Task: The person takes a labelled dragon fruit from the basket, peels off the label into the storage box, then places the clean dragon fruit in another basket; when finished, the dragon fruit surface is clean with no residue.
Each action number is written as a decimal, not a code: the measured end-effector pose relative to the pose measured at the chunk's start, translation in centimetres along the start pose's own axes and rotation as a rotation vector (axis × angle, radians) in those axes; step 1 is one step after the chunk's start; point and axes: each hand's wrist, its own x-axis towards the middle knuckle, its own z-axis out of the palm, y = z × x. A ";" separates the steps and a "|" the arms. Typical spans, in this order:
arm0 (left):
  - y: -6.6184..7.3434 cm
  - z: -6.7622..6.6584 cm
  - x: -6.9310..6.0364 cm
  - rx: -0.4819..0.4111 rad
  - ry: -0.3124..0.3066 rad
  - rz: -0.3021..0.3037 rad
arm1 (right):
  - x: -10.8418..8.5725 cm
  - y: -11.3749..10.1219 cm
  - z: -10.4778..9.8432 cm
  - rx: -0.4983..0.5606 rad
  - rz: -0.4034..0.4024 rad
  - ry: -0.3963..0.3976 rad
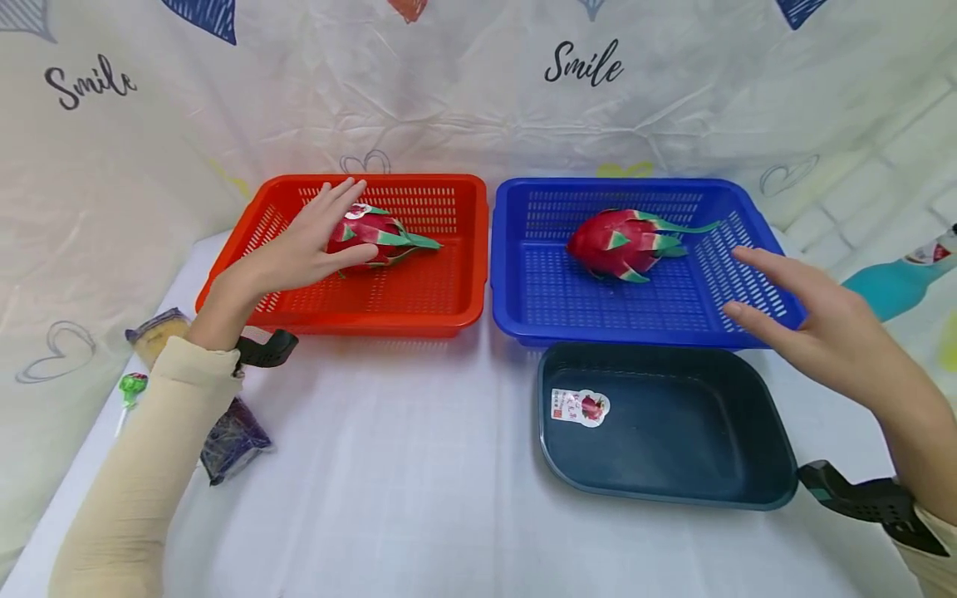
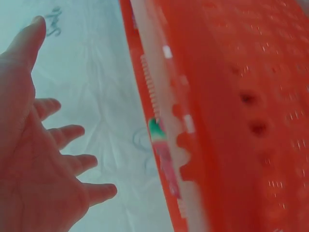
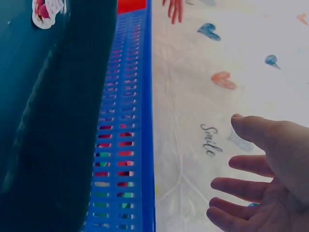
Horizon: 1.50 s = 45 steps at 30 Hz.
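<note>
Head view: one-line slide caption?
Left hand open near a red basket, right hand open near a blue basket, one dragon fruit in each.

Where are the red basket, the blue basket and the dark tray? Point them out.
Red basket [image 1: 359, 323]: head view, on its front rim.
Blue basket [image 1: 557, 301]: head view, on its slotted floor.
Dark tray [image 1: 665, 444]: head view, on its bare floor.

A creased whitish backdrop [image 1: 463, 91] — printed with hearts [image 3: 223, 80] and the word "Smile" [image 1: 583, 63] — rises behind a white-covered table [image 1: 389, 473], a pale brick pattern [image 1: 885, 174] at right.
</note>
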 end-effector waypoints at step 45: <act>-8.9 1.9 -12.8 -0.195 0.255 -0.297 | 15.2 -20.6 6.5 0.039 -0.393 -0.325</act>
